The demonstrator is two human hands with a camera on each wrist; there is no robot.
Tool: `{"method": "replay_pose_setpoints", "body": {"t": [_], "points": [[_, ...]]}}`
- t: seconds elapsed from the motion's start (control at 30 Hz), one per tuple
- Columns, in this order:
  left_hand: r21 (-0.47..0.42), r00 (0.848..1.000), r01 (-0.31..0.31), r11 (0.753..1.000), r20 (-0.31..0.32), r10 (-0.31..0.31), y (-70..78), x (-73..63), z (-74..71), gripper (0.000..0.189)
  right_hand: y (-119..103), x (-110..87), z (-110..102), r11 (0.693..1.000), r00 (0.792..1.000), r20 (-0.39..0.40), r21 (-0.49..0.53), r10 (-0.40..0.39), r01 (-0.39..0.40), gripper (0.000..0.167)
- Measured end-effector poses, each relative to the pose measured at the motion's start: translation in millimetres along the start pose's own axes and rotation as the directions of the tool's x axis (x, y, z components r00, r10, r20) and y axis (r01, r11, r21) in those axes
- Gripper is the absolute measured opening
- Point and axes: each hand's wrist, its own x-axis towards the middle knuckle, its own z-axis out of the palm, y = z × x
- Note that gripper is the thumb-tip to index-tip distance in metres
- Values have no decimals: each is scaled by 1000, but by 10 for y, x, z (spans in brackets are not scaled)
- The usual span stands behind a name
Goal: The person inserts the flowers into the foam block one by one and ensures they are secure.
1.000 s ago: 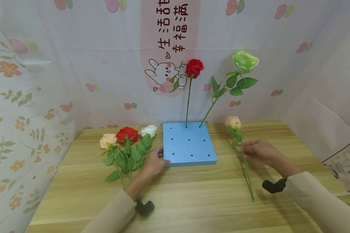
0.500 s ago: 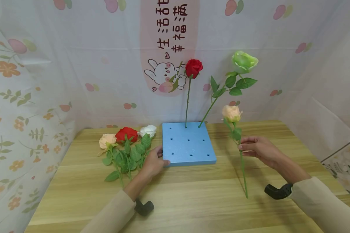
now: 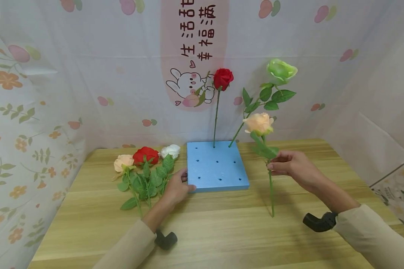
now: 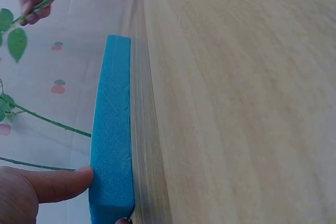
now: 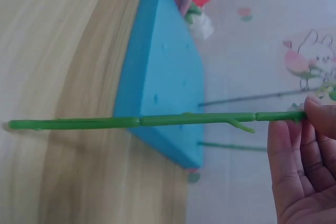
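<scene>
My right hand pinches the green stem of an artificial peach rose between thumb and fingers. The rose stands nearly upright right of a blue foam block, its lower stem hanging free in the right wrist view. At the block's front left corner, my left hand holds the edge, the thumb on the upper face and a fingertip showing beneath. Several small holes dot the block's top. A red rose and a light green rose rise from its back holes, the green one leaning right.
Left of the block lie a peach rose, a red rose and a white rose, their leafy stems overlapping near my left forearm. A printed cloth hangs behind the wooden table.
My right hand has raised the peach rose from the table and carried it left towards the block, turning it more upright. The left hand has stayed on the block's corner.
</scene>
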Motion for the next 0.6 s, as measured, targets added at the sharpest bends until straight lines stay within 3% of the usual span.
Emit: {"method": "replay_pose_setpoints", "body": {"t": [0.27,0.6], "points": [[-7,1000,-2,1000,-5,2,-6,-2,5,70,-340,101,183,992,1000,7,-124,-12,13,39],[-16,1000,0,1000,-6,0,0,7,13,71,-733,406,455,985,997,22,-158,-73,76,33]]}}
